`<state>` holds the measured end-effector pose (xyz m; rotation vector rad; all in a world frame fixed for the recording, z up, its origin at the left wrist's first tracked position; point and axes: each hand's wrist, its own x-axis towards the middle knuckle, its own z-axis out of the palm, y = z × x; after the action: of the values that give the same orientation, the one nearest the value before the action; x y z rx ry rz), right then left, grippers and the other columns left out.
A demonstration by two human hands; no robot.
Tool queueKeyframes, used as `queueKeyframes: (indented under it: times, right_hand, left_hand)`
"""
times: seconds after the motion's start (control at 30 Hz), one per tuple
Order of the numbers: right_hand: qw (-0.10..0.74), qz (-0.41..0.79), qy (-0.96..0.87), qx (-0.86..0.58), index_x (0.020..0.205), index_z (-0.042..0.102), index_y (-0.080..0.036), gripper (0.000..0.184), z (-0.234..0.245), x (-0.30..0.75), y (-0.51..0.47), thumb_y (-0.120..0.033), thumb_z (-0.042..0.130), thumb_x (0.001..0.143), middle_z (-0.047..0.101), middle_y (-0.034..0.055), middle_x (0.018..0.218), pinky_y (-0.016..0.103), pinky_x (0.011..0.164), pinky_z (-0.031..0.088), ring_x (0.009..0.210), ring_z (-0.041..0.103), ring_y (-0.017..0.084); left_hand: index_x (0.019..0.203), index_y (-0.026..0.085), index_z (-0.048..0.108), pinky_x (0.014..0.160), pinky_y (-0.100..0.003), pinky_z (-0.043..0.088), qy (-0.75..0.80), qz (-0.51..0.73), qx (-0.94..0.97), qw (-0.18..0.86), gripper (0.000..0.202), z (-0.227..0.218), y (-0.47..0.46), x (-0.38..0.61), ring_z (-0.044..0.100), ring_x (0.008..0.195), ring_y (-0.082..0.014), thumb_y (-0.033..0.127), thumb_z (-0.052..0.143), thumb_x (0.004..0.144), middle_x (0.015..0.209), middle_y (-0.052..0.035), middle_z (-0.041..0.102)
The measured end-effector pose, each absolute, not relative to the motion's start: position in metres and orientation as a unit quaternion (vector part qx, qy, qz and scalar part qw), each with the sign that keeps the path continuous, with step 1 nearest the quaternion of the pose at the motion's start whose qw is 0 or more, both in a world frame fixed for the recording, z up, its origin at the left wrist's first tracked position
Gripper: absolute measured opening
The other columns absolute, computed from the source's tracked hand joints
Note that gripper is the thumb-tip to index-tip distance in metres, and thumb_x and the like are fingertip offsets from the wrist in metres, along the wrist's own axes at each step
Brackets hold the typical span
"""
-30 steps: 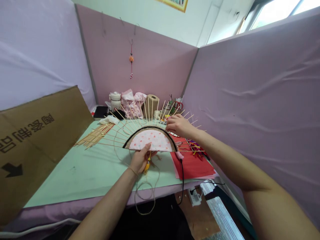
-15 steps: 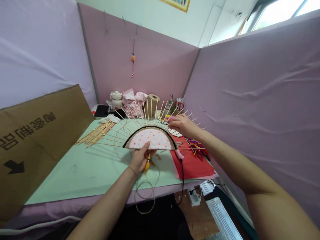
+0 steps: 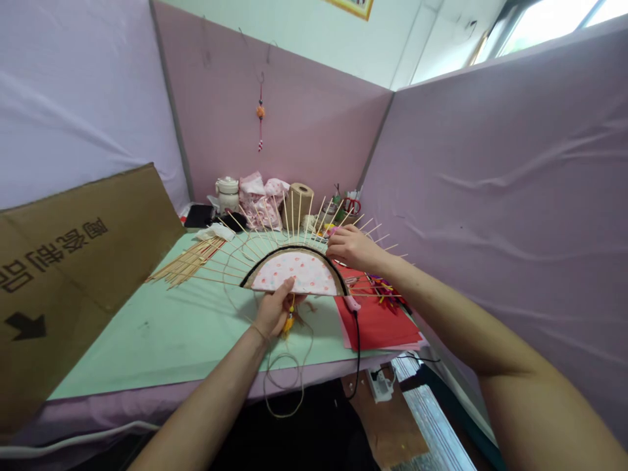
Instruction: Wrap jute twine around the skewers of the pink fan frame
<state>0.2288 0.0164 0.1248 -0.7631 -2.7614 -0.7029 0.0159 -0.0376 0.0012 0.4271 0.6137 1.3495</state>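
Observation:
My left hand grips a half-round fan by its straight lower edge, thumb on top. The fan has a white face with orange dots and a brown rim with a black border. Thin wooden sticks spread out from its curved edge. Beside the upper right of that curve is my right hand, fingers bent together among the sticks; whatever they pinch is hidden. A yellow tassel hangs below my left hand. Thin twine loops down over the table edge, and more curves behind the left sticks.
Loose sticks lie at left near a cardboard sheet. Red sheets lie at right, with a pink-handled tool and its black cord. A twine spool, a white jar and red-handled scissors stand at the back.
My right hand has shifted slightly left and down along the fan's curved edge. The fan has tilted a little, with its sticks swinging slightly. My left hand keeps its hold.

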Motion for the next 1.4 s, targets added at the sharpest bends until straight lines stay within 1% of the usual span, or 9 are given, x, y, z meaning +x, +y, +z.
queueKeyframes:
  times: [0.17, 0.27, 0.5, 0.6, 0.7, 0.8, 1.03, 1.23, 1.4]
  right_hand:
    - [0.11, -0.243, -0.932, -0.247, 0.086, 0.069, -0.02, 0.025, 0.125, 0.231, 0.013, -0.026, 0.048, 0.098, 0.069, 0.0051, 0.084, 0.034, 0.084, 0.031, 0.089, 0.054, 0.018]
    - [0.135, -0.229, -0.933, -0.244, 0.086, 0.07, -0.019, 0.026, 0.121, 0.234, 0.015, -0.024, 0.047, 0.098, 0.07, 0.0063, 0.084, 0.033, 0.08, 0.035, 0.085, 0.057, 0.017]
    - [0.226, -0.169, -0.914, -0.291, 0.102, 0.068, -0.017, 0.021, 0.117, 0.245, 0.017, -0.024, 0.049, 0.096, 0.073, 0.0098, 0.093, 0.033, 0.078, 0.042, 0.087, 0.063, 0.019]
    - [0.21, -0.195, -0.912, -0.294, 0.097, 0.069, -0.019, 0.019, 0.117, 0.245, 0.012, -0.025, 0.051, 0.096, 0.072, 0.0091, 0.095, 0.033, 0.081, 0.04, 0.09, 0.061, 0.019]
    - [0.16, -0.24, -0.913, -0.287, 0.087, 0.069, -0.02, 0.019, 0.116, 0.24, 0.008, -0.024, 0.053, 0.095, 0.07, 0.0077, 0.089, 0.033, 0.079, 0.037, 0.087, 0.057, 0.019]
    - [0.126, -0.252, -0.916, -0.286, 0.083, 0.069, -0.02, 0.019, 0.116, 0.237, 0.007, -0.022, 0.053, 0.094, 0.069, 0.0078, 0.088, 0.033, 0.078, 0.035, 0.087, 0.056, 0.019]
    - [0.222, -0.172, -0.915, -0.288, 0.094, 0.069, -0.021, 0.021, 0.13, 0.234, 0.013, -0.029, 0.05, 0.097, 0.071, 0.0075, 0.095, 0.032, 0.079, 0.036, 0.089, 0.059, 0.018]
    - [0.159, -0.222, -0.914, -0.298, 0.086, 0.069, -0.02, 0.022, 0.131, 0.222, 0.022, -0.028, 0.052, 0.096, 0.069, 0.0054, 0.089, 0.032, 0.077, 0.032, 0.085, 0.055, 0.018]
    - [0.141, -0.234, -0.917, -0.291, 0.086, 0.069, -0.019, 0.019, 0.13, 0.217, 0.025, -0.027, 0.054, 0.095, 0.067, 0.0049, 0.087, 0.032, 0.077, 0.03, 0.086, 0.053, 0.018]
  left_hand:
    - [0.095, 0.018, 0.063, 0.067, -0.027, 0.059, 0.275, 0.606, 0.199, 0.72, 0.036, 0.003, -0.04, 0.015, 0.068, 0.072, -0.0131, 0.019, 0.082, 0.064, 0.089, -0.0018, 0.073]
    - [0.091, 0.018, 0.063, 0.067, -0.026, 0.059, 0.276, 0.604, 0.198, 0.721, 0.034, 0.004, -0.04, 0.015, 0.067, 0.071, -0.0128, 0.019, 0.083, 0.063, 0.087, -0.0012, 0.073]
    - [0.088, 0.017, 0.063, 0.07, -0.028, 0.059, 0.271, 0.61, 0.194, 0.719, 0.033, -0.001, -0.035, 0.014, 0.066, 0.067, -0.0114, 0.021, 0.084, 0.063, 0.08, 0.0003, 0.071]
    - [0.085, 0.016, 0.062, 0.068, -0.028, 0.06, 0.272, 0.61, 0.19, 0.72, 0.034, -0.003, -0.035, 0.014, 0.065, 0.065, -0.011, 0.022, 0.085, 0.061, 0.077, 0.0005, 0.071]
    - [0.087, 0.016, 0.062, 0.068, -0.027, 0.06, 0.269, 0.611, 0.187, 0.721, 0.035, -0.002, -0.035, 0.014, 0.066, 0.066, -0.0113, 0.021, 0.085, 0.061, 0.079, 0.0008, 0.071]
    - [0.089, 0.017, 0.062, 0.068, -0.027, 0.06, 0.266, 0.609, 0.193, 0.722, 0.035, -0.002, -0.036, 0.014, 0.066, 0.068, -0.0117, 0.021, 0.084, 0.062, 0.081, 0.0003, 0.071]
    - [0.093, 0.019, 0.062, 0.071, -0.029, 0.06, 0.267, 0.611, 0.204, 0.717, 0.036, -0.002, -0.037, 0.016, 0.068, 0.073, -0.0133, 0.021, 0.083, 0.063, 0.088, -0.0006, 0.072]
    - [0.098, 0.018, 0.064, 0.071, -0.03, 0.06, 0.265, 0.595, 0.234, 0.722, 0.038, -0.005, -0.038, 0.017, 0.069, 0.077, -0.0157, 0.022, 0.082, 0.064, 0.095, -0.0045, 0.073]
    - [0.098, 0.017, 0.065, 0.071, -0.029, 0.06, 0.263, 0.585, 0.257, 0.723, 0.038, -0.005, -0.04, 0.018, 0.068, 0.075, -0.0147, 0.021, 0.082, 0.065, 0.093, -0.0048, 0.073]
